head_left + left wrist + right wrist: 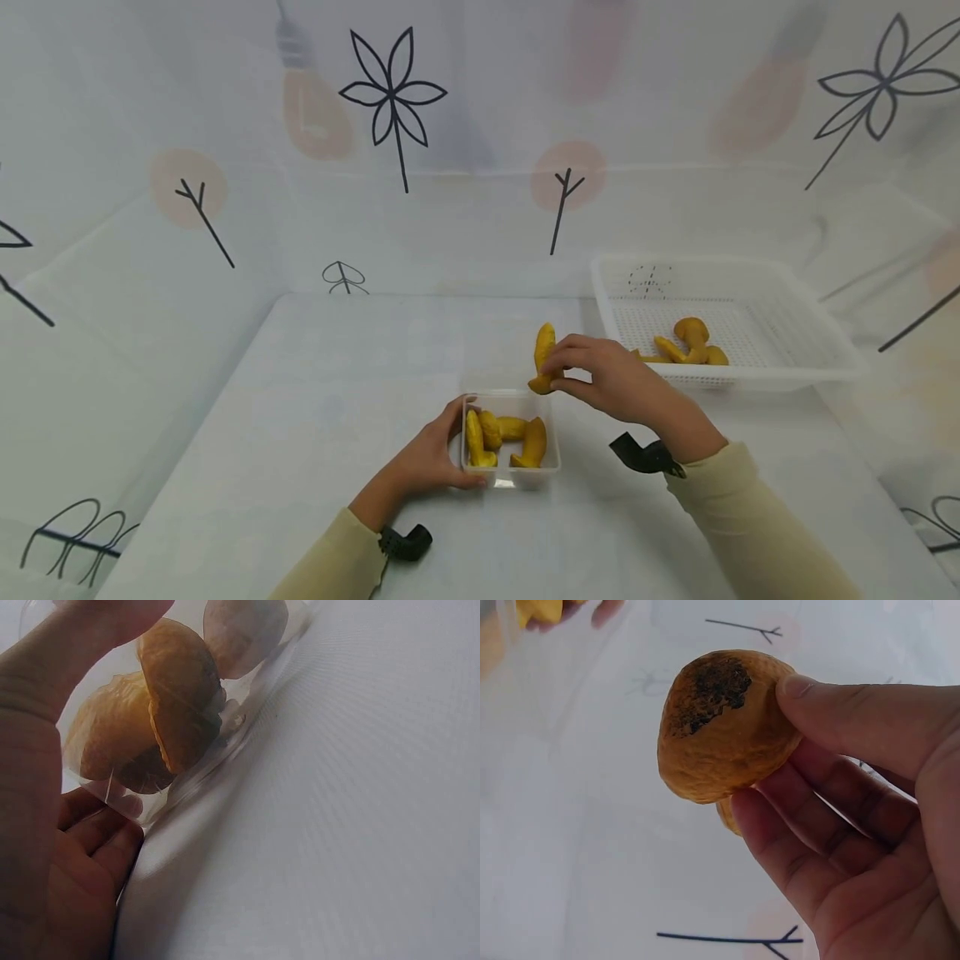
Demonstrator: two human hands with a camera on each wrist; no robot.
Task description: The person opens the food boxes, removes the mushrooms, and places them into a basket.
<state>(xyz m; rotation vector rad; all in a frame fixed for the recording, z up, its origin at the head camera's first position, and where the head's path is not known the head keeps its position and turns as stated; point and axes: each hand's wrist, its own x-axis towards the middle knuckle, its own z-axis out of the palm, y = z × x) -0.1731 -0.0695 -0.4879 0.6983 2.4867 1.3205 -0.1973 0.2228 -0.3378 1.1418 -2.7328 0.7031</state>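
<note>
A small clear plastic box (507,477) stands on the white table, with yellow-brown mushrooms (533,443) lying inside it. My left hand (429,454) grips the box from its left side, thumb at the front and fingers round the back corner. In the left wrist view the mushrooms (184,697) show through the clear wall. Above and behind the box's right corner, my right hand (611,377) pinches another mushroom (545,343) between thumb and fingers. Its rounded cap (727,742) carries a dark, rough patch in the right wrist view.
At the back right stands a white perforated basket (780,321) holding several more mushrooms (692,333). A white cloth (465,217) printed with flowers and twigs hangs behind and at the sides of the table (330,367). Both wrists wear black straps.
</note>
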